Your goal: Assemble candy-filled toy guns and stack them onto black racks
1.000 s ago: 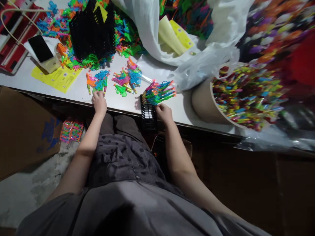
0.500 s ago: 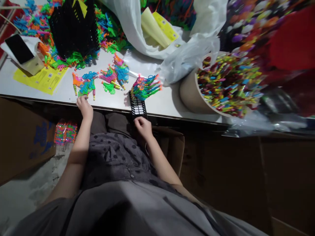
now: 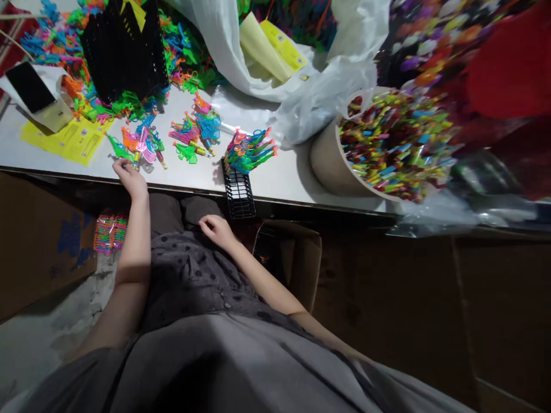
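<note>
My left hand [image 3: 130, 179] is at the table's front edge, fingers pinched together at the lower end of a small green plastic toy [image 3: 119, 149]; the exact hold is partly hidden. Just beyond it lies a loose cluster of orange, pink and blue plastic toys [image 3: 147, 150], some with yellow striped tubes. My right hand [image 3: 218, 230] hovers over my lap, fingers curled, with nothing visible in it. To its upper right, a black slotted rack [image 3: 240, 195] juts past the table edge. Upright colourful toys [image 3: 249, 152] fill the rack's far end.
Another toy pile [image 3: 191, 135] lies mid-table. A round tub [image 3: 329, 158] of striped tubes stands right, beside clear plastic bags [image 3: 301, 112]. Black baskets [image 3: 124, 54], yellow printed sheets [image 3: 71, 140] and a phone [image 3: 30, 87] are at left. An open carton [image 3: 310, 258] sits below the edge.
My right hand has left the rack's near end and moved left over my lap. My left hand has shifted left, and the toys near it have spread and changed places.
</note>
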Motion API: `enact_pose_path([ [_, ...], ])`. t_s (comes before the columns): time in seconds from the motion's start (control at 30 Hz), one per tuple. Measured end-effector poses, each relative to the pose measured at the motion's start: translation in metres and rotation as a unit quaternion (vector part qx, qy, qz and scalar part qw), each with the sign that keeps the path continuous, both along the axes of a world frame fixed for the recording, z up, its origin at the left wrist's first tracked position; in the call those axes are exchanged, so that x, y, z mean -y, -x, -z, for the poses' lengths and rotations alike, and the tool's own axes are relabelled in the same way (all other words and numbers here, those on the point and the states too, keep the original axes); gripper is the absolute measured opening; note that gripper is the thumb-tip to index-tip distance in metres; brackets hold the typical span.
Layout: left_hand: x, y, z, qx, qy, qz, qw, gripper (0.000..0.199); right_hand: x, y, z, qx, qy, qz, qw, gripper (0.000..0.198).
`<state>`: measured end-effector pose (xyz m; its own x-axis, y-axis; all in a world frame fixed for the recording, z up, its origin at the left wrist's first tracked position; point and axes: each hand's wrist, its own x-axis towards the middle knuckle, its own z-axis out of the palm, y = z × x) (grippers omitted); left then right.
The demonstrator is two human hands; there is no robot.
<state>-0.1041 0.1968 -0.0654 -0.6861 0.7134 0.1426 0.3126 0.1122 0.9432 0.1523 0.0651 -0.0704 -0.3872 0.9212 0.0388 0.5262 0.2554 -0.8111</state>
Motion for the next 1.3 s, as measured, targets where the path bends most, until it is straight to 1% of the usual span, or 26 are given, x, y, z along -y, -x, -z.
enact_pose_path([
  [0.1, 0.006, -0.012, 0.001, 0.068, -0.017, -0.034, 0.997, 0.013, 0.009, 0.003, 0.004, -0.022, 0.022, -0.009, 0.999, 0.024],
  [0.17, 0.023, -0.033, -0.001, 0.077, -0.032, -0.004, 0.997, 0.008, 0.012, 0.004, 0.005, -0.056, 0.055, 0.006, 0.997, 0.025],
  [0.23, 0.047, -0.061, -0.004, 0.088, -0.047, 0.056, 0.993, 0.005, 0.012, 0.005, 0.005, -0.117, 0.103, 0.046, 0.987, 0.026],
  [0.27, 0.061, -0.076, -0.005, 0.098, -0.052, 0.093, 0.989, 0.004, 0.011, 0.005, 0.004, -0.156, 0.127, 0.068, 0.977, 0.030],
  [0.37, 0.099, -0.118, -0.004, 0.137, -0.040, 0.220, 0.965, 0.003, 0.001, 0.004, 0.002, -0.255, 0.179, 0.115, 0.943, 0.044],
  [0.43, 0.116, -0.138, 0.001, 0.164, -0.025, 0.273, 0.948, 0.005, -0.005, 0.005, 0.001, -0.287, 0.194, 0.139, 0.928, 0.046],
  [0.5, 0.125, -0.150, 0.006, 0.199, -0.009, 0.298, 0.934, 0.009, -0.008, 0.006, 0.000, -0.306, 0.198, 0.171, 0.915, 0.047],
  [0.6, 0.126, -0.155, 0.012, 0.248, 0.003, 0.303, 0.920, 0.016, -0.009, 0.007, 0.001, -0.318, 0.185, 0.223, 0.903, 0.046],
  [0.67, 0.124, -0.153, 0.013, 0.255, 0.002, 0.293, 0.921, 0.017, -0.013, 0.001, 0.004, -0.306, 0.150, 0.258, 0.904, 0.040],
  [0.7, 0.122, -0.151, 0.013, 0.253, 0.001, 0.289, 0.923, 0.017, -0.017, -0.005, 0.005, -0.295, 0.121, 0.278, 0.906, 0.037],
  [0.8, 0.120, -0.142, 0.013, 0.254, 0.007, 0.293, 0.922, 0.021, -0.042, -0.035, 0.009, -0.238, 0.021, 0.345, 0.908, 0.029],
  [0.87, 0.120, -0.137, 0.013, 0.257, 0.025, 0.303, 0.917, 0.017, -0.067, -0.061, 0.013, -0.195, -0.018, 0.394, 0.898, 0.024],
  [0.9, 0.121, -0.135, 0.013, 0.256, 0.038, 0.303, 0.917, 0.015, -0.079, -0.073, 0.016, -0.185, -0.021, 0.416, 0.890, 0.022],
  [0.97, 0.124, -0.133, 0.015, 0.252, 0.069, 0.289, 0.921, 0.013, -0.101, -0.092, 0.024, -0.179, -0.013, 0.433, 0.883, 0.019],
  [1.03, 0.128, -0.131, 0.017, 0.247, 0.089, 0.266, 0.927, 0.013, -0.114, -0.101, 0.032, -0.175, -0.005, 0.430, 0.885, 0.019],
  [1.17, 0.133, -0.129, 0.021, 0.219, 0.097, 0.249, 0.939, 0.015, -0.123, -0.099, 0.041, -0.145, 0.001, 0.430, 0.891, 0.022],
  [1.27, 0.133, -0.130, 0.021, 0.193, 0.121, 0.260, 0.938, 0.014, -0.124, -0.093, 0.038, -0.089, 0.009, 0.444, 0.892, 0.021],
  [1.3, 0.131, -0.132, 0.020, 0.177, 0.117, 0.265, 0.941, 0.015, -0.124, -0.092, 0.036, -0.071, 0.008, 0.442, 0.894, 0.020],
])
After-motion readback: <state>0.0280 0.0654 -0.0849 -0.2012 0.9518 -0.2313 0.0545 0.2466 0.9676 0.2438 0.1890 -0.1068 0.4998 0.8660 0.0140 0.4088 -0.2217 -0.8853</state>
